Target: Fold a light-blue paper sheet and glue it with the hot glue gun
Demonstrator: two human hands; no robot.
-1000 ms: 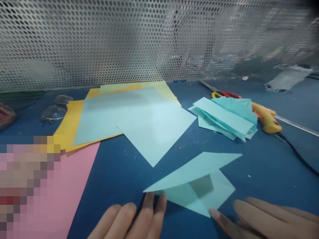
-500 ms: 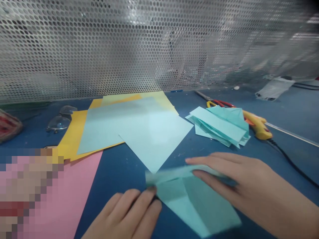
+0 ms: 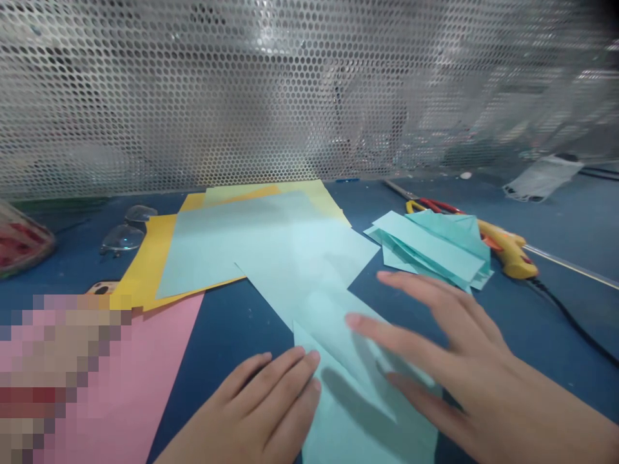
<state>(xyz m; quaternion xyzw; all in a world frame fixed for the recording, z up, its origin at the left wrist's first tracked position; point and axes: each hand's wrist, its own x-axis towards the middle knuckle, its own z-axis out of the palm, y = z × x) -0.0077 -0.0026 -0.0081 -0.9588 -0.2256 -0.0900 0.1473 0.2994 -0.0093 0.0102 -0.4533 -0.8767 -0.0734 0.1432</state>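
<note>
A light turquoise sheet of paper (image 3: 367, 412) with a raised, creased flap lies at the front of the blue table. My left hand (image 3: 261, 403) rests beside it, fingers stretched out and fingertips touching its left edge. Over the flap, my right hand (image 3: 445, 354) has its fingers spread, nothing gripped between them; whether a fingertip touches the paper is unclear. The sheet's lower edge is cut off by the frame. Just beyond, its upper end overlaps a flat pale blue sheet (image 3: 271, 238). A stack of folded turquoise papers (image 3: 430, 248) lies beyond my right hand.
Yellow paper (image 3: 140, 264) and pink paper (image 3: 164, 361) lie left. Behind the folded stack are scissors (image 3: 435, 205) and a yellow glue gun (image 3: 515, 254) with a black cord. Eyeglasses (image 3: 120, 238) sit back left. A perforated metal panel (image 3: 271, 96) borders the table.
My right hand has loosened from the folded top edge and spread its fingers. The turquoise paper has turned and partly unfolded, reaching further up. My left hand stays near its left edge.
</note>
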